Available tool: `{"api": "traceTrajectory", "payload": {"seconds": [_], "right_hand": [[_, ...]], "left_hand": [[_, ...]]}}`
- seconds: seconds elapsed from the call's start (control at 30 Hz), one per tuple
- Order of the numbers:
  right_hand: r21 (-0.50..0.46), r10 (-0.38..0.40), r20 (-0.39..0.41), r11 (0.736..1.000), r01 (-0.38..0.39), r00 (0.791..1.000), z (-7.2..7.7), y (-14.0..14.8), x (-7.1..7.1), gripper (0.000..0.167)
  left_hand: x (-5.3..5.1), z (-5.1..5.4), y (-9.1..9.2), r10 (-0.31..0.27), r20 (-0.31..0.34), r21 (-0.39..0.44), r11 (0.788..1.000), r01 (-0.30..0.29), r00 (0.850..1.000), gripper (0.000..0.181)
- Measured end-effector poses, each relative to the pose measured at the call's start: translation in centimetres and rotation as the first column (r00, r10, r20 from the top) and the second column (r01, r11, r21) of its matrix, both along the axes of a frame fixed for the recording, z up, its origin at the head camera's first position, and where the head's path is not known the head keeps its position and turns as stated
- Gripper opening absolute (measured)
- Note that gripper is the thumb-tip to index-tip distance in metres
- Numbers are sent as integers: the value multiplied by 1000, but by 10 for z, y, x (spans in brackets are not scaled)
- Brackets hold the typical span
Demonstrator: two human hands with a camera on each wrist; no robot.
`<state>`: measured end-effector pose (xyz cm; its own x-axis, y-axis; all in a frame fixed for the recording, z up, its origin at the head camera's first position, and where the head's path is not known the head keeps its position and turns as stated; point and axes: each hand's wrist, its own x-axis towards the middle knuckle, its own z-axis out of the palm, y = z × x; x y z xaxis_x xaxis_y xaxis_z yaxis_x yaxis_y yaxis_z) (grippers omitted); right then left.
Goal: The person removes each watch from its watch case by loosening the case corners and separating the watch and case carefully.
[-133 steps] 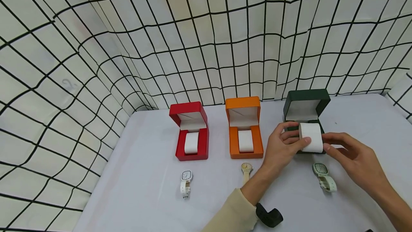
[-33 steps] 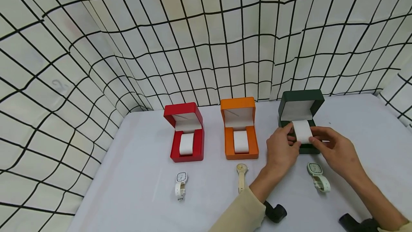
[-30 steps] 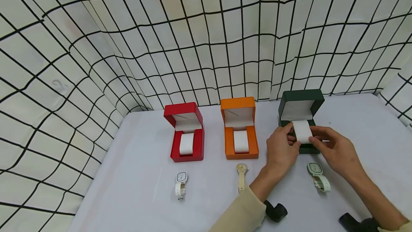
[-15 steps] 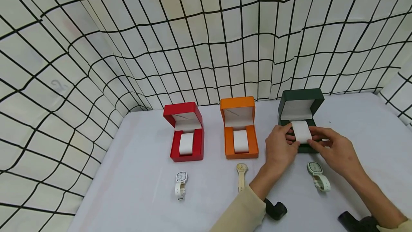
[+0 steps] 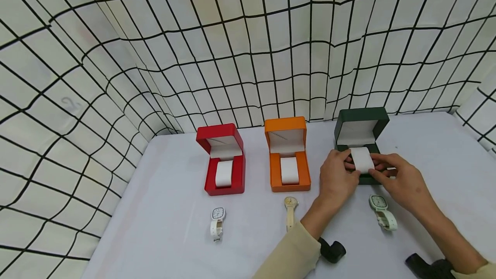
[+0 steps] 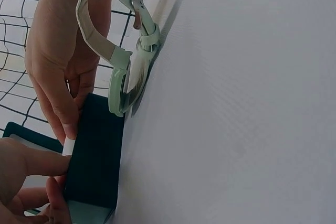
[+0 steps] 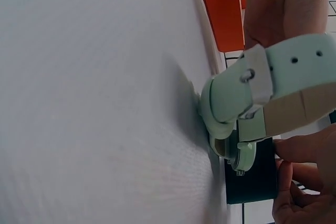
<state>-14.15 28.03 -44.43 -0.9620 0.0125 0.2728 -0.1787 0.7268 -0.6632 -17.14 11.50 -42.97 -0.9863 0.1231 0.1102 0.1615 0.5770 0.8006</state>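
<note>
A white watch cushion (image 5: 362,160) sits at the slot of the open green watch box (image 5: 362,115) on the right. My left hand (image 5: 338,178) pinches its left side, and my right hand (image 5: 404,181) pinches the right side. Fingers hide the cushion's ends and much of the box's base. In the left wrist view, only a sliver of white shows between the fingers behind the box's front wall (image 6: 97,153). Just in front of the box lies a pale green watch (image 5: 382,212), strap looped, which looms large in the right wrist view.
Left of the green box stand an open orange watch box (image 5: 290,143) and an open red one (image 5: 228,186), each with a white cushion. A cream watch (image 5: 290,211) and a white watch (image 5: 218,223) lie before them. Black-lined grid sheeting (image 5: 271,68) borders the white table.
Earlier, both hands held the cushion higher, in front of the green box; since then it has come down into the box. Over the last second hands and cushion have barely shifted.
</note>
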Motion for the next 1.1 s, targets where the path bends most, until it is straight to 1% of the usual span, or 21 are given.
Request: {"api": "traceTrajectory", "payload": {"seconds": [0.2, 0.33, 0.47, 0.53, 0.67, 0.8, 0.9, 0.97, 1.03, 1.1], "right_hand": [[27, -11, 9, 1000, 11, 1000, 0, -2, -2, 40], [40, -20, 2, 999, 20, 1000, -1, -4, -3, 40], [48, -27, -11, 998, 27, 1000, -1, -5, -4, 39], [55, -29, -5, 998, 29, 1000, -2, -6, -3, 39], [51, -15, 18, 999, 14, 1000, -3, -8, 0, 39], [25, -7, 27, 1000, 6, 1000, -1, -8, 3, 39], [4, -15, 35, 1000, 15, 999, 3, -6, 3, 40], [-8, -18, 45, 1000, 18, 999, 6, -5, 2, 39], [-6, -15, 53, 1000, 16, 998, 8, -5, 2, 38], [1, -17, 51, 1000, 17, 999, 11, -6, 2, 36]], "left_hand": [[-1, 1, 0, 16, 22, -18, 1000, -15, 1000, 50], [-2, 2, 0, 7, 47, -31, 1000, -6, 999, 50], [-3, 3, -1, -1, 51, -62, 998, 4, 999, 51], [-2, 3, -2, -4, 45, -75, 997, 7, 999, 51], [2, 2, -6, -17, 65, -48, 999, 20, 998, 48], [5, 3, -13, -67, 116, 43, 997, 63, 991, 45], [6, 8, -18, -134, 141, 101, 988, 120, 981, 44], [8, 12, -21, -172, 151, 113, 981, 156, 973, 44], [10, 17, -25, -201, 149, 107, 977, 186, 968, 43], [12, 21, -29, -211, 133, 88, 976, 201, 968, 40]]}}
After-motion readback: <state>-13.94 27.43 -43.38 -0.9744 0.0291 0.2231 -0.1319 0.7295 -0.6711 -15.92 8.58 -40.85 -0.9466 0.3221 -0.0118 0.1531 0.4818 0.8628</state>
